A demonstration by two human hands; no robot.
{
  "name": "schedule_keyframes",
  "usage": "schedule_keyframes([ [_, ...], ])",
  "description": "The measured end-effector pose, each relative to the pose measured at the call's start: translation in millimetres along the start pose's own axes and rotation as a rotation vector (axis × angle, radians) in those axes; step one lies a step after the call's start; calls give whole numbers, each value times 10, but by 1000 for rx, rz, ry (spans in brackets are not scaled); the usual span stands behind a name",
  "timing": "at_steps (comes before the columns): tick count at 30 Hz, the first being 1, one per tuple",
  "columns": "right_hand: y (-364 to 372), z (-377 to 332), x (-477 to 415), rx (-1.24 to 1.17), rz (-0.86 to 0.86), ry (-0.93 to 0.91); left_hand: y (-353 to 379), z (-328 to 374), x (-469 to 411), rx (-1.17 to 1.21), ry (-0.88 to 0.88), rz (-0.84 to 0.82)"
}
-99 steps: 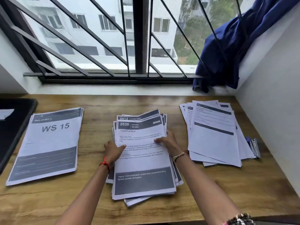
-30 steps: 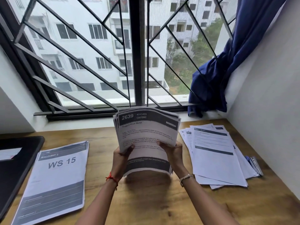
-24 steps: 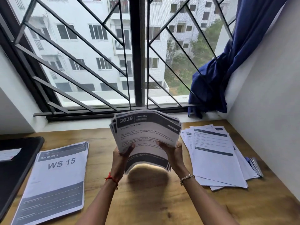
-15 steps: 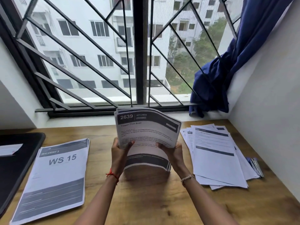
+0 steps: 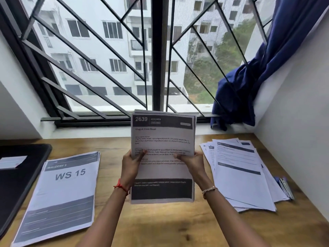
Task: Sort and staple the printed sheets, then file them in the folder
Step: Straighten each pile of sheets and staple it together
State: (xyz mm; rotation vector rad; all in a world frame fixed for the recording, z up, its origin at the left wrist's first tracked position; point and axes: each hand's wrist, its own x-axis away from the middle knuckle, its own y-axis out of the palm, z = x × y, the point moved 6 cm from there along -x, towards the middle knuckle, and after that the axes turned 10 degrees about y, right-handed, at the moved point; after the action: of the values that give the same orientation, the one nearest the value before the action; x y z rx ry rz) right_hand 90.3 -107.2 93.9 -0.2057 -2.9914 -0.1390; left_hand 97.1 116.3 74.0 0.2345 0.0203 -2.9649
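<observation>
Left hand and right hand gripped the upright sheet stack by its side edges, between flanking piles.

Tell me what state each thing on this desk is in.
White printed stack headed 2639: upright, gripped by both hands.
Left hand: grips its left edge.
Right hand: grips its right edge.
White WS 15 stack: flat, squared.
White pile at right: flat, fanned.
Black folder: lying flat.

We had a wooden desk going: black folder at the far left edge, the WS 15 stack lower left, and a messy fanned pile of sheets on the right.
</observation>
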Motion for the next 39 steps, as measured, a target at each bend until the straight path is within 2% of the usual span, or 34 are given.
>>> schedule_keyframes([
  [8,-78,645,-180,172,112,196,-108,-493,155,-137,-201,25],
  [11,-124,859,-244,315,131,263,-104,-799,135,-215,-281,-97],
  [14,-184,1133,-338,540,160,352,-178,-1525,38,-403,-270,-249],
  [17,-198,1224,-378,751,194,372,-148,-1078,220,-596,-267,-327],
  [20,-157,1184,-422,900,199,341,-212,-1071,228,-798,-289,-329],
  [22,-86,1188,-474,950,137,326,-202,-1086,190,-891,-259,-364],
  [24,-53,1214,-523,973,117,335,-173,-1116,153,-909,-257,-395],
  [29,-65,1132,-578,1006,247,336,-117,-1124,-26,-856,-213,-350],
  [33,22,1024,-626,1068,342,287,-90,-1173,-175,-835,-173,-324],
  [35,141,932,-689,1136,350,144,-97,-1210,-241,-823,-165,-288],
  [37,365,870,-792,1143,230,-33,-101,-1235,-317,-796,-157,-239],
  [39,646,857,-895,1117,36,-142,-102,-1244,-377,-743,-163,-193],
])
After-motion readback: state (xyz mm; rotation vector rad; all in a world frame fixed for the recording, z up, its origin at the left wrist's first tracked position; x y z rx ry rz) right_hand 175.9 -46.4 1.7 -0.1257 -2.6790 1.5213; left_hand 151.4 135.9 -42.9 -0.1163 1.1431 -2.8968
